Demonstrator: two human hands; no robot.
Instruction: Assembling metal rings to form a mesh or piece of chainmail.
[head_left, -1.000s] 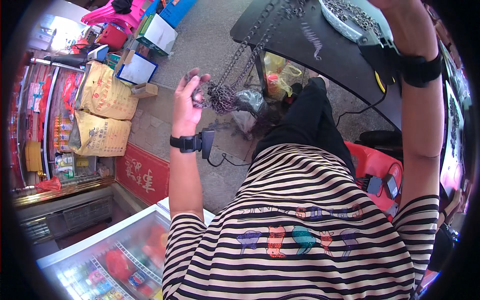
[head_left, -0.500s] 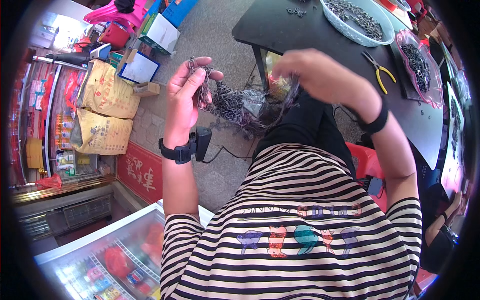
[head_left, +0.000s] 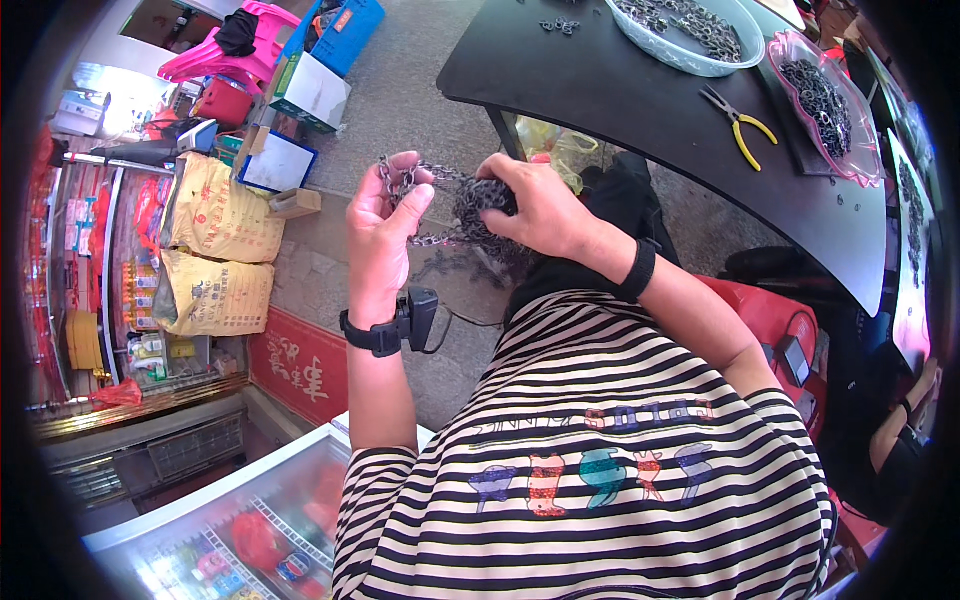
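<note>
A tangled bundle of dark metal chains hangs in front of me, above my lap. My right hand is closed round the bundle from its right side, thumb lying over it. To the left, my left hand pinches chain strands between thumb and fingers. Two stretches of chain run across the gap between my hands, one high and one low. The bundle's lower end dangles near my dark trousers, and its tips are too blurred to make out.
A black table on the right bears yellow-handled pliers, a pale basin of metal rings and a pink-rimmed tray of dark links. Yellow sacks stand at left; a glass-topped freezer is lower left. Another person's arm shows far right.
My right hand has come down and left from beside the table and now grips the gathered chain bundle. The left hand still holds chain strands; the view has shifted slightly.
</note>
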